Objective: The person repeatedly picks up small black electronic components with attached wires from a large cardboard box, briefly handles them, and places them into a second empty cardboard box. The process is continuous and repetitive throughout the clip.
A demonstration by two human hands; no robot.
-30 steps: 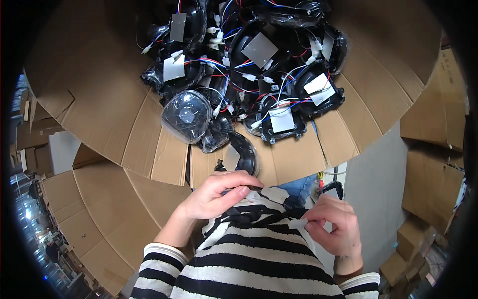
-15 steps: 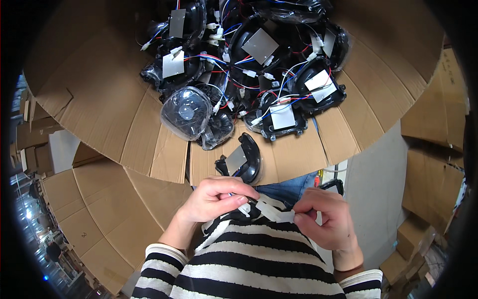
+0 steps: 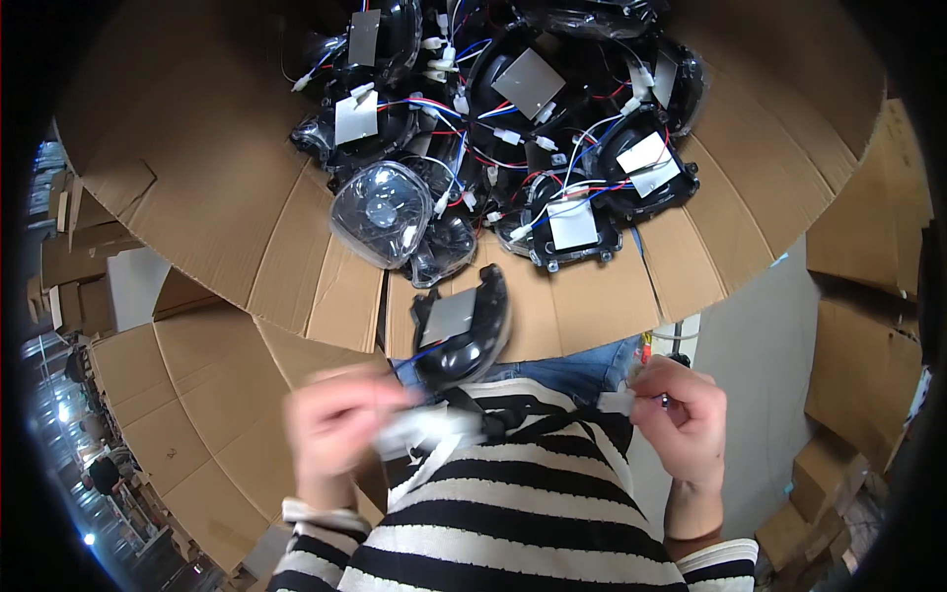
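My left hand is smeared by motion, left of my striped top. A blurred white, loose-looking thing is at its fingertips; whether the hand grips it I cannot tell. My right hand is closed, thumb and finger pinching a small whitish strip. Between the hands a black strap-like piece crosses my top, partly hidden. Just ahead, a black lamp housing with a silver-grey plate and a blue wire leans over the cardboard edge, above my left fingertips.
A wide cardboard surface curves in front of me. Piled on it are several black lamp units with clear lenses, silver plates and coloured wires with white connectors. Cardboard boxes stand at the right, another carton at the left.
My hands have moved apart, the left one quickly leftward, the right one slightly right and up. The nearest lamp housing has tilted and come closer to me.
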